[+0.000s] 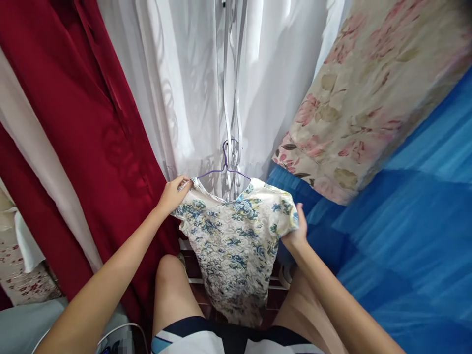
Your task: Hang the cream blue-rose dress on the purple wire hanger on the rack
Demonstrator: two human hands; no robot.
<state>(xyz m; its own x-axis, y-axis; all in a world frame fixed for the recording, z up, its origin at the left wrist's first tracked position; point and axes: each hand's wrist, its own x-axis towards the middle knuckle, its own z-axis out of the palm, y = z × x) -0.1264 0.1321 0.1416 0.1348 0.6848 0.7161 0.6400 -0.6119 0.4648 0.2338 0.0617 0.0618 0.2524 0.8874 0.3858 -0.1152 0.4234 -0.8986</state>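
Note:
A white dress (pixel 236 246) with a blue and yellow floral pattern hangs on a thin purple hanger (pixel 212 172). The hanger's hook meets a white metal rack (pixel 226 98) with long vertical bars. My left hand (pixel 175 193) pinches the dress at its left shoulder, fingers closed on the cloth. On the other side, my right hand (pixel 298 231) is at the right sleeve, thumb up along its edge; most of its fingers are hidden behind the fabric. The dress hangs down between my knees.
White curtains (pixel 184 88) hang behind the rack. Dark red drapes (pixel 84 108) are at the left. A pink-flowered cloth (pixel 354 108) and blue tulle (pixel 416 231) fill the right. Below left, a white cable (pixel 125 325) crosses a grey-green surface (pixel 29 319).

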